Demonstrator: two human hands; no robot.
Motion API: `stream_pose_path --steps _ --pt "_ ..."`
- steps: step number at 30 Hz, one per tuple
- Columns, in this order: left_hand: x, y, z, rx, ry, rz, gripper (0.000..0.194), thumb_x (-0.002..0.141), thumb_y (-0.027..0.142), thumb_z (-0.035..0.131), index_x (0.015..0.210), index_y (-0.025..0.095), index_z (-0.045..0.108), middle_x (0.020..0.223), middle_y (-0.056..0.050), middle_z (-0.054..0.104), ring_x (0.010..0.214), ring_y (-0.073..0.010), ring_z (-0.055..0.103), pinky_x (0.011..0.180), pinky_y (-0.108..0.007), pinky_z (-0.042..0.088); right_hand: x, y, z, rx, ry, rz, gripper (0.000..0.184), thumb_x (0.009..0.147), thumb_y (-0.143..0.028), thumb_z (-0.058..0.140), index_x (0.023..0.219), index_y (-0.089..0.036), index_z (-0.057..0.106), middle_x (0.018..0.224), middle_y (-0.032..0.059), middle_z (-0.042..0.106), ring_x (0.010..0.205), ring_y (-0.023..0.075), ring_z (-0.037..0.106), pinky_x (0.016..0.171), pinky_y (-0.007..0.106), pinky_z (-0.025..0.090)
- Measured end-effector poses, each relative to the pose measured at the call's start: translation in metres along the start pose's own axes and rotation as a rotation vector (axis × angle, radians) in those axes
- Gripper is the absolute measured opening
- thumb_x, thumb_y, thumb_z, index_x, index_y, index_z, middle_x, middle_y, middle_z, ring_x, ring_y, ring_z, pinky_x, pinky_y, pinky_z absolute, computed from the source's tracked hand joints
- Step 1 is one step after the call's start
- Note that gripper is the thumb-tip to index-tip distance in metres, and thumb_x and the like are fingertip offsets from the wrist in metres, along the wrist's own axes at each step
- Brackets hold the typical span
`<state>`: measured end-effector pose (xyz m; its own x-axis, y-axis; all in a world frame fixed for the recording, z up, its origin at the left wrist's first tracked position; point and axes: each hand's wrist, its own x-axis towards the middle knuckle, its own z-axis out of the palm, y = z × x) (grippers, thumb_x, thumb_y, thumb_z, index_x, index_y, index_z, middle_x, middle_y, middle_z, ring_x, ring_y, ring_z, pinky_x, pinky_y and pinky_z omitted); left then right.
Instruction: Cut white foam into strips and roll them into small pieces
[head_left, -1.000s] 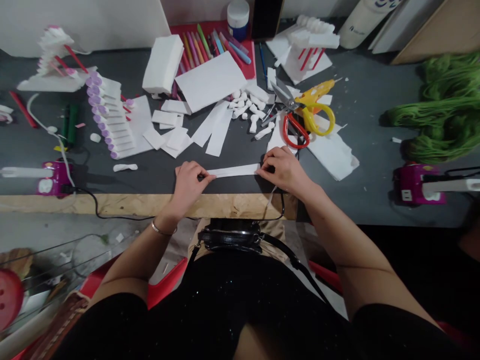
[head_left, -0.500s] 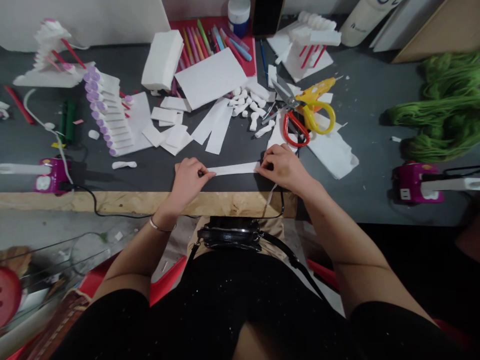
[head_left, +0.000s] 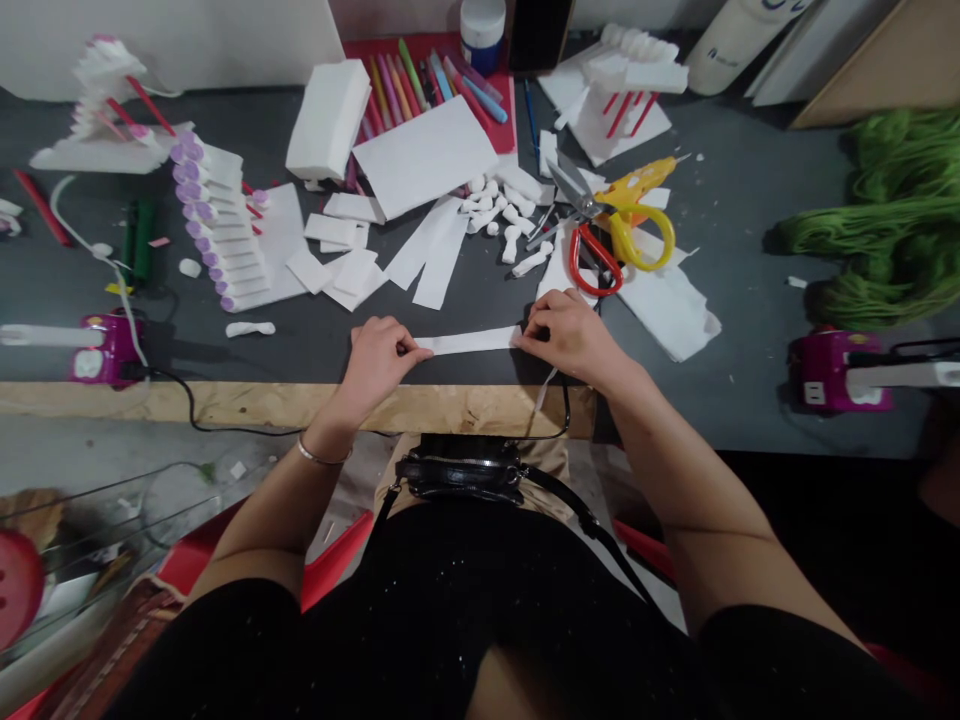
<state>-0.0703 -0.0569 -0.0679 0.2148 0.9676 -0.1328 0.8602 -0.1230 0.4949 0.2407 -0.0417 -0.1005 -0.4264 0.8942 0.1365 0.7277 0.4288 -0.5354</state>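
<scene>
A narrow white paper strip (head_left: 472, 342) is stretched level between my two hands, just above or on the dark table near its front edge. My left hand (head_left: 382, 358) pinches the strip's left end between thumb and fingertips. At the right end, my right hand (head_left: 564, 332) grips it in the same way. Beyond the strip lie two longer cut paper strips (head_left: 439, 255), joined or overlapping at the top. Small twisted white paper pieces (head_left: 495, 205) are heaped behind them. Scissors with one red and one yellow handle (head_left: 641, 238) rest beyond my right hand.
Small white cards (head_left: 352, 275) and a purple-and-white stepped paper model (head_left: 221, 220) stand at left. Coloured pens (head_left: 405, 80) lie at the back beside a tissue stack (head_left: 328, 118). Purple glue guns (head_left: 112, 348) flank the work area. Green yarn (head_left: 885, 225) lies far right.
The strip has turned slightly, so more of its flat face shows. Both hands keep their hold at its ends, nearly still. The whole view has shifted a little.
</scene>
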Motion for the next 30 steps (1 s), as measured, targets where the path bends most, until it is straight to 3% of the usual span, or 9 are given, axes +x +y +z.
stream_pose_path --steps 6,10,14,15,18,23,27,30 --pt "0.001 0.011 -0.006 0.015 -0.065 -0.086 0.033 0.089 0.03 0.081 0.066 0.02 0.06 0.084 -0.003 0.065 0.098 -0.0246 0.059 0.094 -0.044 0.039 0.001 -0.006 -0.004 -0.043 -0.058 0.035 0.023 0.09 -0.031 0.075 0.069 -0.022 0.068 0.097 0.0107 0.069 0.097 0.029 0.061 0.093 0.049 0.046" --pt "0.001 0.006 -0.005 0.03 -0.065 -0.045 0.03 0.092 0.032 0.077 0.069 0.021 0.061 0.086 -0.003 0.066 0.097 -0.0248 0.059 0.092 -0.043 0.04 0.0 -0.01 -0.005 -0.067 -0.053 0.054 0.019 0.088 -0.028 0.076 0.073 -0.022 0.066 0.094 0.0099 0.067 0.092 0.0282 0.058 0.092 0.047 0.044" --pt "0.001 0.0 -0.003 0.018 -0.036 0.008 0.023 0.09 0.032 0.079 0.076 0.021 0.064 0.091 -0.003 0.066 0.095 -0.0234 0.059 0.089 -0.043 0.04 -0.002 -0.018 -0.005 -0.107 -0.02 0.032 0.001 0.09 -0.021 0.071 0.09 -0.021 0.07 0.099 0.011 0.068 0.096 0.0294 0.055 0.087 0.043 0.043" --pt "0.0 -0.001 -0.002 0.011 -0.028 0.02 0.02 0.091 0.032 0.079 0.08 0.022 0.065 0.093 -0.002 0.066 0.094 -0.0226 0.059 0.089 -0.043 0.04 -0.002 -0.021 -0.005 -0.119 -0.021 0.007 0.004 0.092 -0.019 0.068 0.093 -0.021 0.071 0.101 0.0116 0.069 0.097 0.0295 0.055 0.086 0.042 0.042" --pt "-0.003 -0.002 0.0 0.042 -0.013 0.128 0.009 0.097 0.03 0.07 0.09 0.025 0.071 0.101 -0.003 0.067 0.098 -0.0225 0.059 0.092 -0.043 0.038 -0.003 -0.027 -0.005 -0.179 -0.051 -0.095 0.017 0.098 -0.016 0.06 0.096 -0.02 0.076 0.102 0.0125 0.072 0.098 0.0286 0.054 0.084 0.041 0.039" --pt "-0.012 -0.005 0.002 0.244 0.065 0.384 0.021 0.106 0.03 0.057 0.096 0.028 0.075 0.105 -0.004 0.072 0.105 -0.025 0.058 0.097 -0.047 0.034 -0.006 -0.029 -0.007 -0.347 -0.07 -0.262 0.027 0.106 -0.02 0.051 0.097 -0.018 0.077 0.096 0.0112 0.076 0.094 0.0267 0.054 0.082 0.039 0.037" --pt "-0.013 -0.007 0.002 0.288 0.071 0.481 0.021 0.107 0.036 0.057 0.098 0.028 0.074 0.104 -0.003 0.076 0.105 -0.0256 0.061 0.099 -0.047 0.032 -0.007 -0.029 -0.011 -0.47 -0.052 -0.353 0.027 0.107 -0.025 0.054 0.094 -0.017 0.076 0.093 0.0093 0.076 0.091 0.0254 0.055 0.082 0.037 0.037" --pt "-0.009 -0.006 0.0 0.381 0.073 0.542 0.027 0.109 0.033 0.051 0.094 0.027 0.072 0.098 -0.002 0.077 0.102 -0.0244 0.062 0.099 -0.046 0.033 -0.005 -0.033 -0.014 -0.554 -0.062 -0.404 0.03 0.106 -0.018 0.051 0.088 -0.017 0.075 0.088 0.0092 0.075 0.086 0.0241 0.054 0.079 0.037 0.035"
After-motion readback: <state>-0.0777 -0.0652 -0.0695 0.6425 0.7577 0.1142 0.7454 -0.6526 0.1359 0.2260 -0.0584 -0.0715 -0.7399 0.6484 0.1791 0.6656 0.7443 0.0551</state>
